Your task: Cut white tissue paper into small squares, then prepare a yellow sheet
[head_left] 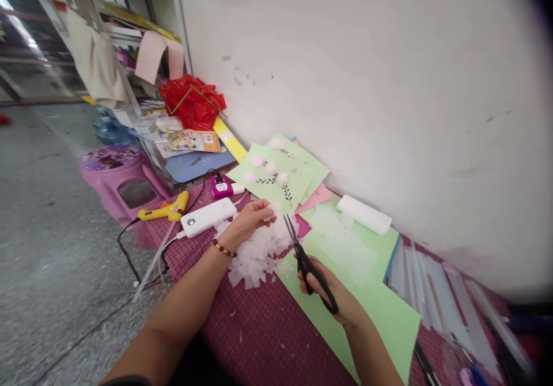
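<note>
My left hand (253, 223) pinches a small piece of thin white paper (270, 210) between thumb and fingers. Below it lies a heap of cut white tissue-like paper pieces (254, 259). In my right hand (324, 288) is a pair of black-handled scissors (305, 262), blades pointing up and left, slightly parted, with their tips near the held piece but apart from it. Behind the hands, a light green sheet (259, 164) carries black leafy stems and pale pink puffs. Larger green sheets (367, 322) lie beneath my right hand, with thin white sheets (341, 236) on them.
A white power bank (208, 217) and a yellow glue gun (166, 207) lie at the table's left edge, with trailing cables. A purple plug adapter (222, 186) is behind them. A white roll (364, 214) rests by the wall. A pink stool (118, 173) stands left. Clear strips (419, 276) lie right.
</note>
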Demonstrator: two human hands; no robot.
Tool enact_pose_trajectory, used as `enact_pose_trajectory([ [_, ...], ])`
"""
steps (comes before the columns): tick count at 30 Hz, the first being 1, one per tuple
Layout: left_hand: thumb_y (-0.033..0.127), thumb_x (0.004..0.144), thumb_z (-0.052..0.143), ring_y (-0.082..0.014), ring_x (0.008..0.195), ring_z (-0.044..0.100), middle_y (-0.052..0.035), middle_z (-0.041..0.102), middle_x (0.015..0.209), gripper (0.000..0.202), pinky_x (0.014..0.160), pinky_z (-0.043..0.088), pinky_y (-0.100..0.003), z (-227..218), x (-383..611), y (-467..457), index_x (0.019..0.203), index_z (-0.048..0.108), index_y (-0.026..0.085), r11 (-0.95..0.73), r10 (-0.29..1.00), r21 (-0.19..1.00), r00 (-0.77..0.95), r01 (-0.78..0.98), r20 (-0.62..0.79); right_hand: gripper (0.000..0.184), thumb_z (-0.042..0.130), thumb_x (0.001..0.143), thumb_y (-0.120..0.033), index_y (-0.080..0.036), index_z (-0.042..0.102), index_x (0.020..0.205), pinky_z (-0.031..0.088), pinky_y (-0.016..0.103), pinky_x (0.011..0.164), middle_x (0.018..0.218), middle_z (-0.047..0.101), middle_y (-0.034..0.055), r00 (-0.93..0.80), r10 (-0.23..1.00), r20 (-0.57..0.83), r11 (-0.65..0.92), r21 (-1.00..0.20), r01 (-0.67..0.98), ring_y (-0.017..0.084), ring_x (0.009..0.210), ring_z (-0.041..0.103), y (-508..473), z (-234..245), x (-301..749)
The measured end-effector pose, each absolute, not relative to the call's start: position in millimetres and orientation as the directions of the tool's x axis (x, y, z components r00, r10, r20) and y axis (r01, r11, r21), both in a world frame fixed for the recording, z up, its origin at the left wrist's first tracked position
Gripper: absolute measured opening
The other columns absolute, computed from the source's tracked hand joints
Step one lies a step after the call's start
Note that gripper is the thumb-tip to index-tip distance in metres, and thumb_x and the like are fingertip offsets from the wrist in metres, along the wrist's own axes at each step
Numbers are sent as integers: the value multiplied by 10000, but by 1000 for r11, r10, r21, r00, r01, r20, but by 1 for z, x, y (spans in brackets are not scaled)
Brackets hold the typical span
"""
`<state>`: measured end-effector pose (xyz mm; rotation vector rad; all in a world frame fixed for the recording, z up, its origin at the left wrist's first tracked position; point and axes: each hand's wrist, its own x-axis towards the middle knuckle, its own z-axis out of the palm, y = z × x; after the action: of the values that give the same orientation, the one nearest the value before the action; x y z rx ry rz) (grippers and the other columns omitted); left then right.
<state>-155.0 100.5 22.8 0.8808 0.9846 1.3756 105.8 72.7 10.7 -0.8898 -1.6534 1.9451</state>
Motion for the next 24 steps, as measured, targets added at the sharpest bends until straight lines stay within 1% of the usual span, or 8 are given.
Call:
enact_pose_trajectory([
  [3, 294, 662, 736, -73, 557, 523, 26, 556, 600, 252, 561, 371, -215, 23, -153, 98, 661, 527, 152, 54, 999, 947, 20, -317, -51, 582, 644, 823, -604, -185, 510, 1205, 386, 312, 660, 842, 502, 12, -710, 677, -196, -173, -979, 106, 133, 678, 493, 72, 9, 104],
  [6, 289, 666, 721, -87, 590, 550, 7, 582, 628, 233, 555, 378, -213, 22, -151, 98, 655, 534, 150, 67, 997, 953, 57, -296, -53, 555, 636, 827, -604, -184, 521, 1172, 383, 312, 643, 837, 513, 18, -700, 685, -203, -162, -979, 125, 136, 665, 502, 72, 9, 103],
  [9, 277, 645, 715, -89, 619, 551, -7, 605, 686, 205, 573, 411, -214, 19, -151, 100, 669, 559, 147, 37, 999, 944, 4, -328, -38, 549, 630, 827, -609, -184, 524, 1160, 388, 311, 632, 839, 524, 20, -693, 693, -198, -169, -979, 112, 138, 657, 511, 72, 11, 104],
  [12, 258, 624, 703, -88, 617, 532, -5, 597, 689, 175, 596, 449, -223, 16, -152, 103, 667, 576, 144, 0, 999, 923, -37, -384, -16, 570, 623, 826, -619, -176, 518, 1169, 383, 304, 620, 846, 523, 22, -713, 677, -184, -171, -981, 91, 134, 652, 512, 73, 14, 107],
  [15, 236, 616, 697, -85, 613, 519, 4, 583, 681, 157, 624, 472, -235, 14, -152, 104, 666, 581, 143, 0, 1000, 910, -10, -414, -4, 568, 630, 824, -614, -163, 516, 1150, 378, 300, 621, 835, 516, 20, -728, 658, -192, -160, -981, 115, 129, 651, 511, 73, 13, 107],
  [19, 226, 604, 712, -80, 596, 492, 30, 527, 630, 165, 650, 487, -255, 14, -146, 102, 644, 577, 141, 25, 999, 912, 50, -409, -5, 577, 637, 811, -623, -166, 512, 1141, 378, 299, 614, 817, 517, 13, -718, 665, -208, -175, -977, 121, 131, 639, 512, 71, 11, 104],
  [24, 238, 624, 718, -83, 614, 500, 28, 534, 655, 177, 670, 485, -266, 13, -140, 101, 662, 575, 140, 86, 993, 921, 108, -380, -49, 569, 656, 796, -617, -171, 529, 1126, 383, 292, 595, 819, 532, 15, -701, 680, -213, -201, -974, 101, 127, 622, 521, 69, 13, 101],
])
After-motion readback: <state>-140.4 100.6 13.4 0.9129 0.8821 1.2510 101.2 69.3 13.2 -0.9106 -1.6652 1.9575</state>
